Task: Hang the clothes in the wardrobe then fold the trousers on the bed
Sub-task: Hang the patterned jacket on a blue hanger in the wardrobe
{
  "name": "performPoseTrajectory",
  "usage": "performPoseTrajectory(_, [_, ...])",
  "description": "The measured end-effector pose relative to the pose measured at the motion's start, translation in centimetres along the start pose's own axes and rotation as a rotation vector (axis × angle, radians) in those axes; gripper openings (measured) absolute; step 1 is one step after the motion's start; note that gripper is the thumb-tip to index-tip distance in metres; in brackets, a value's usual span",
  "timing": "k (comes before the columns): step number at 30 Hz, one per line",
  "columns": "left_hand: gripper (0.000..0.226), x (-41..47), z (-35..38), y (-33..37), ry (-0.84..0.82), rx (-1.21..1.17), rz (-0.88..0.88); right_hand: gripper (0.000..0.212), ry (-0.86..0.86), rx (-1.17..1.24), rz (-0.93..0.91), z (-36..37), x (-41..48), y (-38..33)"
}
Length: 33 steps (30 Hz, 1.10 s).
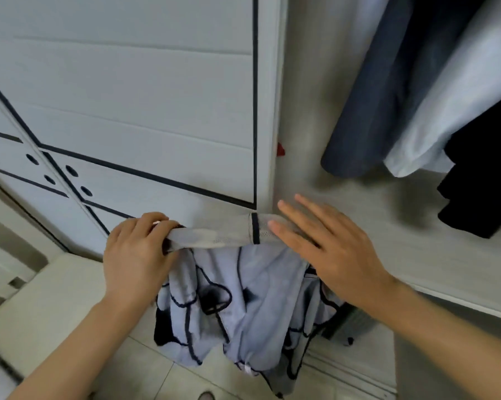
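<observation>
A light blue garment (pixel 243 307) with dark piping hangs in folds in front of me, its pale waistband (pixel 214 233) stretched level at the top. My left hand (pixel 136 255) grips the left end of that band, fingers curled round it. My right hand (pixel 324 249) lies flat with straight fingers against the band's right end, just past a dark stripe. The open wardrobe (pixel 344 197) is to the right, with its pale inner wall behind my right hand.
Hanging inside the wardrobe are a grey-blue garment (pixel 373 111), a white one (pixel 445 111) and a black one (pixel 483 183). A closed white wardrobe door (pixel 142 96) with dark trim fills the left. A pale cushioned seat (pixel 50 313) stands at lower left on a tiled floor.
</observation>
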State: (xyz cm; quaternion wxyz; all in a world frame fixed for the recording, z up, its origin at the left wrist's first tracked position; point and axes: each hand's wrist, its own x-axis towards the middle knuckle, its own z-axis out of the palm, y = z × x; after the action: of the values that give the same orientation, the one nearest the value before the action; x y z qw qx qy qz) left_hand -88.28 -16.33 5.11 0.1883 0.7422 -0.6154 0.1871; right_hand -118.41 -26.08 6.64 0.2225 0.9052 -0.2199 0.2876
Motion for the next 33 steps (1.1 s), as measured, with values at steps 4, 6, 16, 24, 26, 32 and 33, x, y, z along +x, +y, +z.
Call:
performPoseTrajectory(4, [0.004, -1.0, -1.4, 4.8, -0.115, -0.171, -0.08, 0.052, -0.073, 0.01, -0.091, -0.6, -3.9, 3.3])
performPoseTrajectory(6, [0.011, -0.7, -1.6, 6.3, -0.202, -0.267, -0.142, 0.052, -0.082, 0.017, -0.099, -0.8, -5.1, 4.5])
performPoseTrajectory(16, [0.011, 2.4, -4.7, 14.1, -0.537, -1.053, -0.296, 0.064, -0.132, 0.036, 0.041, -2.6, -10.1, 10.8])
performPoseTrajectory(24, [0.031, 7.0, -5.9, 22.5, 0.118, -0.624, 0.41, 0.045, -0.074, 0.064, 0.166, -4.6, -12.5, 14.5])
performPoseTrajectory(26, [0.029, 8.6, -6.4, 23.5, 0.206, -0.553, 0.482, 0.033, -0.053, 0.055, 0.205, -5.2, -11.8, 15.5])
performPoseTrajectory(32, [0.031, 13.0, -7.6, 24.8, 0.212, -0.532, 0.532, 0.011, -0.026, 0.071, 0.291, -6.6, -9.0, 16.4])
performPoseTrajectory(33, [0.033, 13.6, -7.8, 24.8, 0.219, -0.527, 0.538, 0.012, -0.032, 0.081, 0.316, -6.6, -8.6, 16.6])
